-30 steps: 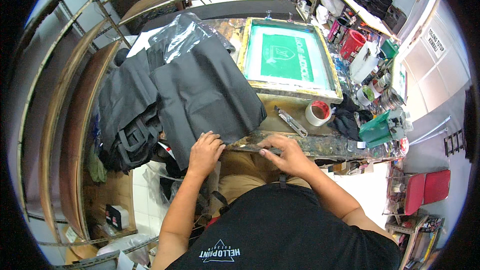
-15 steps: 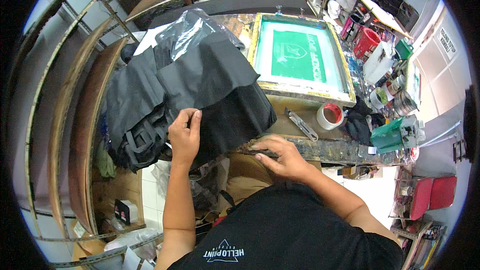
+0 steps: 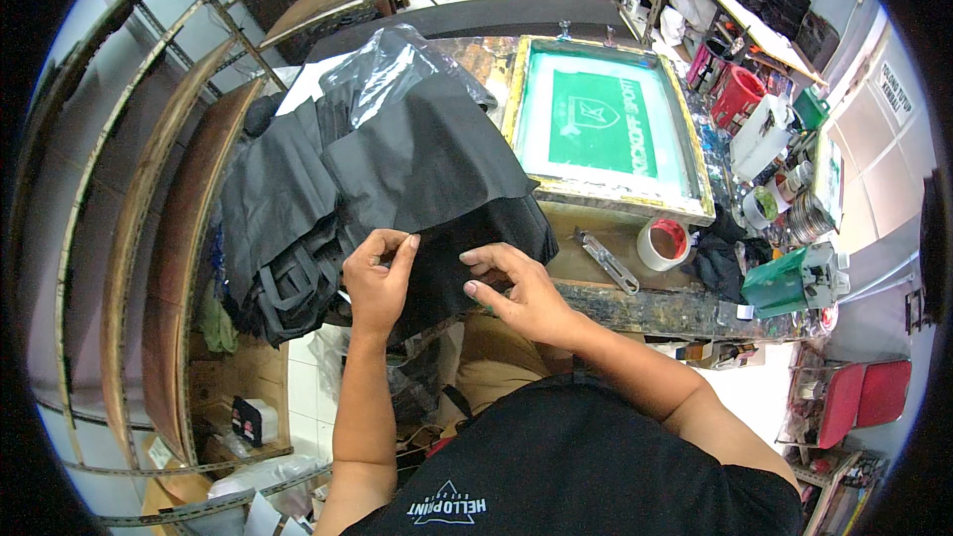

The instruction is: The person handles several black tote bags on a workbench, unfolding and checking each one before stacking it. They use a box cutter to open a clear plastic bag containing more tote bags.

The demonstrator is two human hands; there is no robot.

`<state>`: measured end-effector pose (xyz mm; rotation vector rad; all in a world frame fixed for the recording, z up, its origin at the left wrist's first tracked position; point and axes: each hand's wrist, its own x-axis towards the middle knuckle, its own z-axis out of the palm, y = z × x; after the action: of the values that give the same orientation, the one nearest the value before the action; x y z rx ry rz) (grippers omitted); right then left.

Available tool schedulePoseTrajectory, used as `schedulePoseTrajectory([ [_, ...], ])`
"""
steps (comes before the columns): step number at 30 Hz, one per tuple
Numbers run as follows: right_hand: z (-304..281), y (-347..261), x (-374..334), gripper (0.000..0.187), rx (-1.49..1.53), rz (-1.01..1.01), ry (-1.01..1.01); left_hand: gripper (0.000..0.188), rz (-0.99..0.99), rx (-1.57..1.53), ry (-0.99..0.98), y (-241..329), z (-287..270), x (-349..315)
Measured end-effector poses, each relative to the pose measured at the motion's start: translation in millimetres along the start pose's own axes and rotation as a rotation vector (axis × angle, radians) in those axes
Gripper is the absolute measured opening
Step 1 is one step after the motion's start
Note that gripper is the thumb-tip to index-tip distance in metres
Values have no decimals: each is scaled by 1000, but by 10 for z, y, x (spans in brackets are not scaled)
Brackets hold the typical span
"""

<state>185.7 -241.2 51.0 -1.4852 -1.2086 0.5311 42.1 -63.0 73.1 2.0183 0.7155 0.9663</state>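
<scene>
A stack of black fabric bags (image 3: 427,164) lies spread in front of me, with bunched handles (image 3: 288,273) on its left side. My left hand (image 3: 379,273) pinches the near edge of the top bag between thumb and forefinger. Just to its right, my right hand (image 3: 521,288) hovers over the dark cloth, thumb and fingers apart with nothing between them. A clear plastic sheet (image 3: 395,65) rests at the stack's far side.
Right of the bags is a yellow-framed printing screen (image 3: 606,129) with a green panel. Nearer lie a utility knife (image 3: 608,263) and a roll of tape (image 3: 662,243). Paint tubs, a red bucket (image 3: 737,97) and a green container (image 3: 789,286) crowd the right. Curved rack shelves (image 3: 189,208) stand left.
My right hand has moved up and left from the table's front edge to over the bags, and its fingers have spread. My left hand keeps its pinch on the bag's edge.
</scene>
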Motion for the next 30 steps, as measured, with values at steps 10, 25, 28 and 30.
schedulePoseTrajectory([
  [10, 417, 357, 89, 53, 57, 272, 16, 5, 137, 127, -150, -148, 121, -319],
  [25, 645, 701, 12, 22, 154, 453, 162, 8, -25, -87, -118, -162, 94, -357],
  [28, 667, 1221, -135, 22, 46, 381, 267, 11, 127, 43, -54, -162, 44, -184],
  [30, 559, 1201, -246, 25, 45, 473, 221, 12, 247, 132, -17, -88, 1, -14],
])
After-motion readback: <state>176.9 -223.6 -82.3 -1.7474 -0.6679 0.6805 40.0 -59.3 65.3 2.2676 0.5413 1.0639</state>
